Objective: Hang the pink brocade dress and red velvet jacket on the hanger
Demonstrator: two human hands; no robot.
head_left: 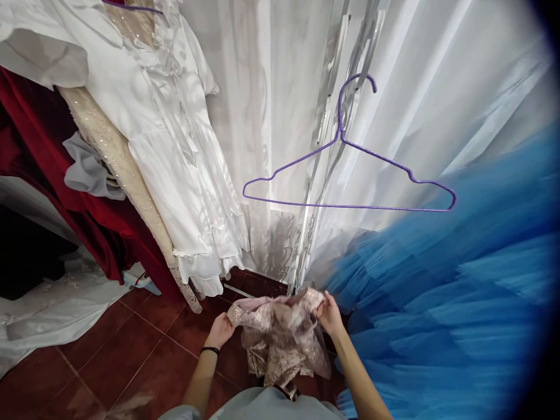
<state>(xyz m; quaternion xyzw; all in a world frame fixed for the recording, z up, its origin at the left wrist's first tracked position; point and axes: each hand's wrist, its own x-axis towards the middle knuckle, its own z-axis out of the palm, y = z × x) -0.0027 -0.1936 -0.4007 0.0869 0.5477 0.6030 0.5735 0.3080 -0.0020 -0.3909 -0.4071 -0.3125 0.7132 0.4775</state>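
Pink sequined garment (282,338) stretched between left hand (220,329) and right hand (330,316), both gripping edges.

No text, label, brand, number or sign could be read anywhere on the hanging garments, the hanger or the floor.

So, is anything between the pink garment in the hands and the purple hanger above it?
Nothing visible. Both hands, left and right, hold the pink garment low; the purple hanger sits above, with only open space before the white curtains.
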